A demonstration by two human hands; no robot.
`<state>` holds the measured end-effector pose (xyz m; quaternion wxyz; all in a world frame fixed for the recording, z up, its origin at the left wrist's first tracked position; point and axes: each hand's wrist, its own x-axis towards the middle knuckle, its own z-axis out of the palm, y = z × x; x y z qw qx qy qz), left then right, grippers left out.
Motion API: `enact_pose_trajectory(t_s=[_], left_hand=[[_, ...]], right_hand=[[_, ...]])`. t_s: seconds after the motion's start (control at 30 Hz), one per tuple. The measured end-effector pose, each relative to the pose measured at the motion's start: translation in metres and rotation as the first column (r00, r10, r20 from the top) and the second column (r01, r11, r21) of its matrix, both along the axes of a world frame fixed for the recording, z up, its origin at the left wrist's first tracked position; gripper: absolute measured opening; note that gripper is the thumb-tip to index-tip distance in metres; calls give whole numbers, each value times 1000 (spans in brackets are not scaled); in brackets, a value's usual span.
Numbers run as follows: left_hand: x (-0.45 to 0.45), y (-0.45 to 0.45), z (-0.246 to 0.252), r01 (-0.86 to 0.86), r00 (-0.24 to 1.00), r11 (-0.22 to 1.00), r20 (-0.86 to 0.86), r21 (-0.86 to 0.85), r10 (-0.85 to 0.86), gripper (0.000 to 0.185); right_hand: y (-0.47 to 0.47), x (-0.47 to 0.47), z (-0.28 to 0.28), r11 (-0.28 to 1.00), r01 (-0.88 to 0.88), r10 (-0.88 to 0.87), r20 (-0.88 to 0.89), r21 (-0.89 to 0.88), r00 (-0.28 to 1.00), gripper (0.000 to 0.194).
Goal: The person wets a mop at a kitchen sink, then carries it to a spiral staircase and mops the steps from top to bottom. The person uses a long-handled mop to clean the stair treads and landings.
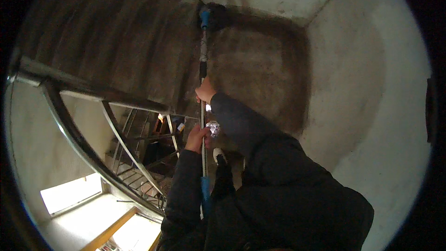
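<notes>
A long metal pole (203, 162) runs upright through the view, belonging to a mop or broom. My right hand (206, 90) grips it just below a dark band on the shaft. Lower down, my left hand (198, 138) is closed around the same pole. At its far end, a blue socket (205, 17) joins a dark head (217, 14), which rests where the stairs meet the landing; its fibres are too dark to make out. A blue grip (205, 190) covers the near end, beside my body. Shiny silvery material (213, 129) shows by my left hand; I cannot tell what it is.
Concrete stairs (104, 31) lie to the left of the brown landing (251, 76). A metal railing (73, 129) curves along the left, above a lower level with clutter. Plaster walls (348, 87) bound the landing behind and right. My light shoe (219, 156) stands below.
</notes>
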<state>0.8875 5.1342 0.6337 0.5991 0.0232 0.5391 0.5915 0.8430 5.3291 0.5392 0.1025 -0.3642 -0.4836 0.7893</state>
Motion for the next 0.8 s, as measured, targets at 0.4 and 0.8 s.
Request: enact_pose_trajectory(t_s=[0.4,0.8], left_hand=[[137,-148,68,38,998,968,-43,-246,-50,24],[-13,53,-22,99,995,979,4,-178,-100,32]], right_hand=[[-167,152,59,986,-154,160,109,-63,981,80],[45,8,-2,948,-175,142,139,266,980,28]])
